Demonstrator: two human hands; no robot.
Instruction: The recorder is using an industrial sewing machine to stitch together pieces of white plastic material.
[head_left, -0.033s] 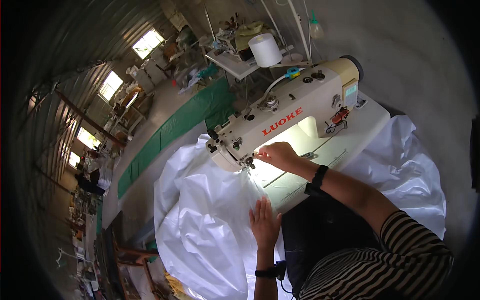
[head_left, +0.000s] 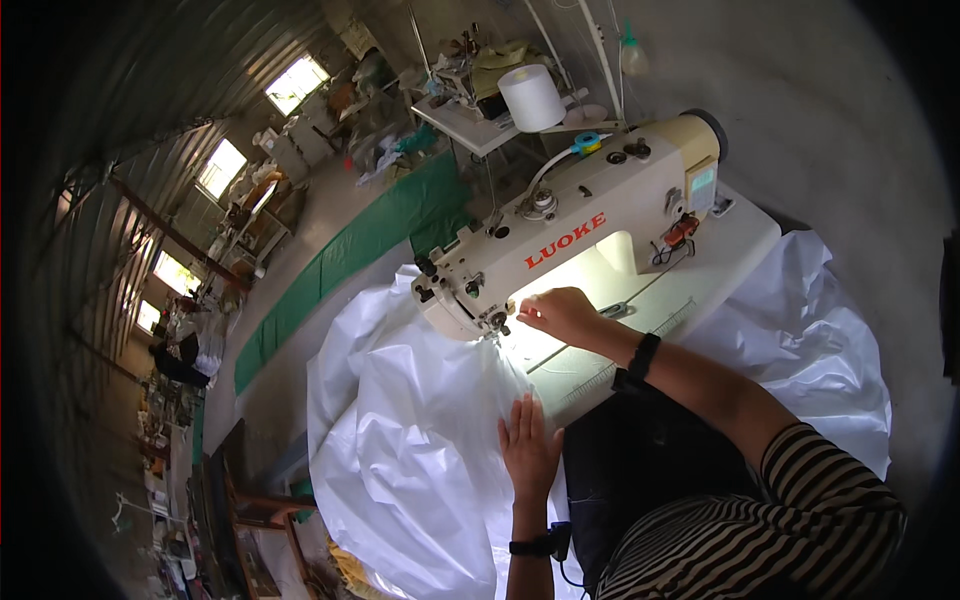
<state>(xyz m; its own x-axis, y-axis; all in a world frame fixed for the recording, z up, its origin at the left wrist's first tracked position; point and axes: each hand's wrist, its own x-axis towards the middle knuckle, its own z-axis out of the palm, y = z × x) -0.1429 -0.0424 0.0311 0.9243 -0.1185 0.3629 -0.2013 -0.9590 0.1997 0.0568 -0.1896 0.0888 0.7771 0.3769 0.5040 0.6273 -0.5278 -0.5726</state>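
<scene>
My left hand (head_left: 529,449) lies flat with its fingers stretched out on a large white plastic-like sheet (head_left: 420,400), just in front of the sewing machine (head_left: 560,235). The sheet bunches up to the machine's lit needle area. Beside the machine head, under its arm, my right hand (head_left: 558,315) holds thumb and fingertips pinched together. Whatever is between those fingertips is too small to make out. Thread snips (head_left: 614,310) rest on the machine bed (head_left: 640,330), close to my right wrist.
A white thread cone (head_left: 531,99) stands behind the machine. A red tool with black wire (head_left: 681,232) is at the machine's right end. More white sheet (head_left: 800,340) hangs off the right side. Green cloth (head_left: 350,260) stretches along the floor behind, and a wooden stool (head_left: 265,510) stands lower left.
My right hand has shifted slightly to the right, away from the machine head, still pinched. My left hand stays flat on the sheet.
</scene>
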